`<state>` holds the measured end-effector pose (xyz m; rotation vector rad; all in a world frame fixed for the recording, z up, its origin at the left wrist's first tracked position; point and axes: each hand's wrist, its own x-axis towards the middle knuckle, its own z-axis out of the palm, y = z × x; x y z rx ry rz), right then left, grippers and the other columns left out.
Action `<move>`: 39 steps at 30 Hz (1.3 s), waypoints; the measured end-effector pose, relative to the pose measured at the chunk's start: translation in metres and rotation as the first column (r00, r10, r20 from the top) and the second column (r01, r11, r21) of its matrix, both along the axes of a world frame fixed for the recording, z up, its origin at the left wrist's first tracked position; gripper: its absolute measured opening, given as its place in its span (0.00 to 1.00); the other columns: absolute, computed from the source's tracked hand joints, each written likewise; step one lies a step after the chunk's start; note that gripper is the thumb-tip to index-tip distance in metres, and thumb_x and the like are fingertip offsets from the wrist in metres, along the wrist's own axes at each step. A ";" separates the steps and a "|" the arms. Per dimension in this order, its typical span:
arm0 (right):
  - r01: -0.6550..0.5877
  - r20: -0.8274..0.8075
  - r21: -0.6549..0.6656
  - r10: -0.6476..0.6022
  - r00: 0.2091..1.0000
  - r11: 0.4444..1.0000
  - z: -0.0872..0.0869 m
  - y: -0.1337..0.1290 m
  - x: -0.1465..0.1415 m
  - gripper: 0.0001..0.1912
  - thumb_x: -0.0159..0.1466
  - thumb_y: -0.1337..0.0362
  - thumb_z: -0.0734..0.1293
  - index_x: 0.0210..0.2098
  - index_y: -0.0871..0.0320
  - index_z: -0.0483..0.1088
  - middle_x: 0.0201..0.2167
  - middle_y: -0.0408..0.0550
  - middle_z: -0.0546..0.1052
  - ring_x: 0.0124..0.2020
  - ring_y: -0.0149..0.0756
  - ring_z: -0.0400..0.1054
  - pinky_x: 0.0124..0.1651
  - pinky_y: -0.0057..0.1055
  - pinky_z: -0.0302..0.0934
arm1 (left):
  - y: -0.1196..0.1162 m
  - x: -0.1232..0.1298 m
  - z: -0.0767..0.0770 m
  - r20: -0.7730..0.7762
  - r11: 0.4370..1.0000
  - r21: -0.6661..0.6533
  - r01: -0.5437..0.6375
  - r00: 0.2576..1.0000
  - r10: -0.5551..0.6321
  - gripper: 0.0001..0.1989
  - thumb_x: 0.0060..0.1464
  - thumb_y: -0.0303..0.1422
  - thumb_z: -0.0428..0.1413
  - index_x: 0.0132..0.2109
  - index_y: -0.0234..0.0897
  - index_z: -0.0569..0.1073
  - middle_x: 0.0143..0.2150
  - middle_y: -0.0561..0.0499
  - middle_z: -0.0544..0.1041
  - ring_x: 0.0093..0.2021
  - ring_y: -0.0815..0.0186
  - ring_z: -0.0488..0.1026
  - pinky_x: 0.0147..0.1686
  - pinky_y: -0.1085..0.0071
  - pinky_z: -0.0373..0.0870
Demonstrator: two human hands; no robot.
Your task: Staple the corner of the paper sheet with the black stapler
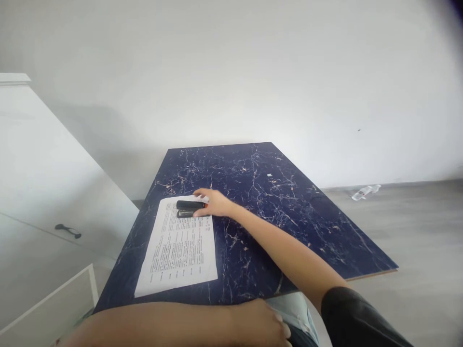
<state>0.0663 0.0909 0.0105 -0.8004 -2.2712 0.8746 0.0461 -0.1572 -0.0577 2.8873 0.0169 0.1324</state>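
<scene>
A black stapler [190,205] with an orange part at its right end lies on a printed sheet of paper [177,258], near the sheet's far edge. My right hand [214,202] reaches around the stapler's right end. Its thumb overlaps the near side, while the fingers curve past the far side with a small gap showing, so it is open around the stapler. My left forearm lies along the table's near edge. At its end my left hand [263,322] is closed, its fingers curled down and partly hidden; whatever they hold, if anything, does not show.
The paper rests on a dark blue marble-patterned table [253,178] set against a white wall [231,72]. A small white scrap [269,175] is on the tabletop. To the left stands a white cabinet [43,168] with a dark handle. A clear plastic bottle [365,192] lies on the floor.
</scene>
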 end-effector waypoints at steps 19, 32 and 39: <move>0.692 0.350 0.382 -0.789 0.505 0.612 -0.032 0.103 0.235 0.15 0.59 0.73 0.65 0.43 0.60 0.80 0.42 0.55 0.81 0.44 0.44 0.75 0.51 0.33 0.64 | 0.015 -0.001 0.025 -0.088 0.916 -0.401 0.019 0.994 -0.059 0.11 0.63 0.33 0.52 0.30 0.39 0.66 0.33 0.55 0.76 0.35 0.68 0.77 0.19 0.75 0.59; 0.646 0.361 0.395 -0.757 0.545 0.653 -0.038 0.107 0.238 0.15 0.61 0.70 0.64 0.45 0.59 0.79 0.40 0.51 0.81 0.41 0.41 0.74 0.51 0.33 0.65 | 0.029 -0.039 0.105 0.000 0.466 0.334 -0.819 0.495 0.869 0.17 0.60 0.30 0.54 0.53 0.27 0.75 0.44 0.33 0.77 0.45 0.47 0.74 0.43 0.52 0.72; 0.661 0.384 0.396 -0.769 0.511 0.637 -0.039 0.107 0.249 0.10 0.63 0.68 0.65 0.38 0.62 0.79 0.39 0.57 0.77 0.43 0.44 0.71 0.54 0.36 0.63 | 0.047 -0.036 0.069 -0.206 0.307 0.412 -0.858 0.240 0.949 0.34 0.64 0.42 0.53 0.67 0.16 0.65 0.66 0.18 0.63 0.65 0.29 0.62 0.55 0.41 0.68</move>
